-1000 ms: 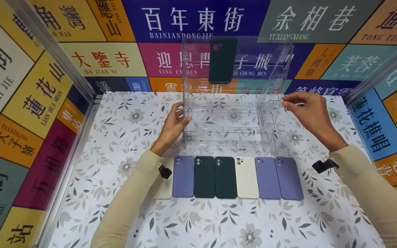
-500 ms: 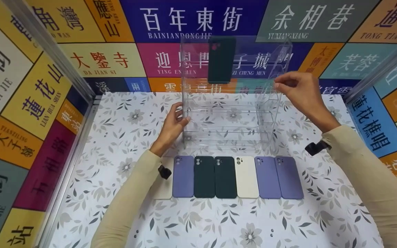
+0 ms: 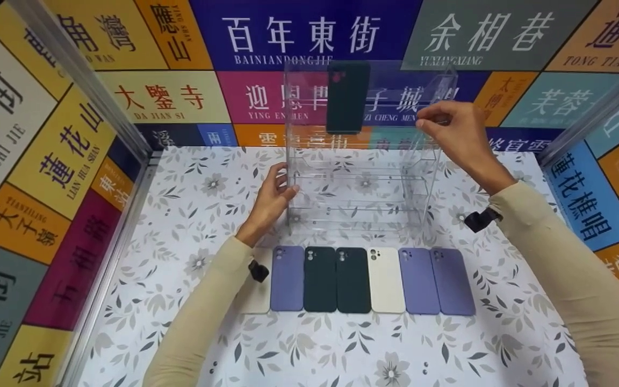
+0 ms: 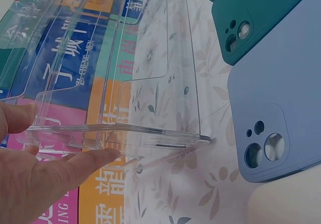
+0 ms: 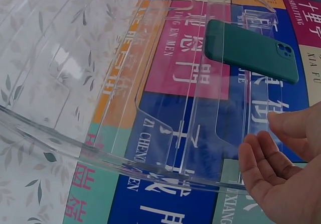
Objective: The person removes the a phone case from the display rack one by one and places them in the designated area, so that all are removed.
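Rack: clear acrylic rack (image 3: 360,177) stands mid-table behind the row of phone cases (image 3: 368,279); likely rigid, light, slippery, best held by side edges.
Left hand (image 3: 272,201): fingers and thumb clasp the lower left edge.
Right hand (image 3: 457,137): pinches the upper right edge.
Case: dark green case (image 3: 347,97) rests on the top tier.

The clear acrylic display rack (image 3: 363,161) stands upright on the surface, toward the rear wall. It is fully transparent, with two side panels and several stepped horizontal ledges between them. One dark green phone case (image 3: 347,97) sits upright on the top tier, left of centre, camera cutout at the upper left. The lower ledges carry nothing. The left hand (image 3: 272,201) touches the rack's left side panel near its lower front edge, thumb and fingers on either face of the panel. The right hand (image 3: 457,137) is at the upper right side panel, fingertips at its front edge. The base of the rack rests flat on the surface.
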Tool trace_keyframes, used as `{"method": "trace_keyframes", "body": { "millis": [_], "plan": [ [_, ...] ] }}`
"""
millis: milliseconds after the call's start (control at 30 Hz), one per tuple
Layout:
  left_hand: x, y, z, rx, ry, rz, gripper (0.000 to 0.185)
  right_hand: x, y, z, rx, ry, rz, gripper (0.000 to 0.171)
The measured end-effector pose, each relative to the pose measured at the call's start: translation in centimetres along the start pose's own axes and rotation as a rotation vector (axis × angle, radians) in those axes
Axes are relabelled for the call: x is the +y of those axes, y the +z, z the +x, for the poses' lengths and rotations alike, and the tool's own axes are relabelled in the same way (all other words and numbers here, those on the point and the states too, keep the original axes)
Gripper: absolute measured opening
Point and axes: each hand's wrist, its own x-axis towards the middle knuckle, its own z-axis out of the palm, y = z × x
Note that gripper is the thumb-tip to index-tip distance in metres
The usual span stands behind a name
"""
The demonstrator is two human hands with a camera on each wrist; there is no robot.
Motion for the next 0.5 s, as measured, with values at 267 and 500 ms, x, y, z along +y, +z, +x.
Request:
{"method": "trace_keyframes", "body": {
  "millis": [267,500],
  "plan": [
    [-0.1,-0.1,0.0,-0.003,-0.004,0.003,0.058,-0.9,0.6,1.0,-0.016,0.014,-0.016,0.023],
    [-0.1,-0.1,0.0,-0.001,0.006,0.021,0.062,-2.3,1.5,2.3,-0.009,-0.012,-0.016,0.026]
  ]
}}
